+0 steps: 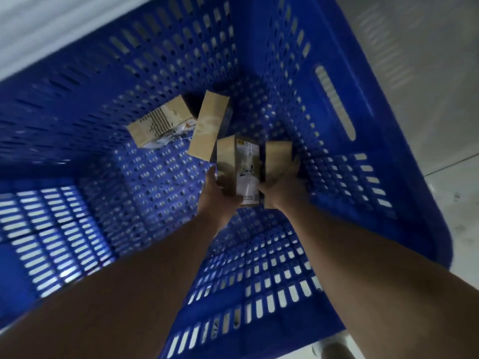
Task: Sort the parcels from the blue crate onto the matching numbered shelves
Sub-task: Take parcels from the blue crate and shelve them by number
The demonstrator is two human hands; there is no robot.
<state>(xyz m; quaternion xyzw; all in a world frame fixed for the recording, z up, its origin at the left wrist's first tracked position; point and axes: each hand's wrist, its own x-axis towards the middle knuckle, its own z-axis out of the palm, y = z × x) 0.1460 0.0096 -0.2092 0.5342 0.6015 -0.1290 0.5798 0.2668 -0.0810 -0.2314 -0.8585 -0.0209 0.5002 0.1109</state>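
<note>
Deep in the blue crate (155,60), the left grip (219,194) clasps a labelled parcel (239,167); the right grip (282,189), just beside, holds a plain parcel (277,155). A barcoded parcel (158,123) lies beyond.

handwritten "2-4" on parcel (238,169) label, other print blurred

small print on the parcel (242,164) is blurred, blue crate (181,60) cut off left.

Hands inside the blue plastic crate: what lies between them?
A brown cardboard parcel with a white label, touched by left hand and right hand; head view.
</note>
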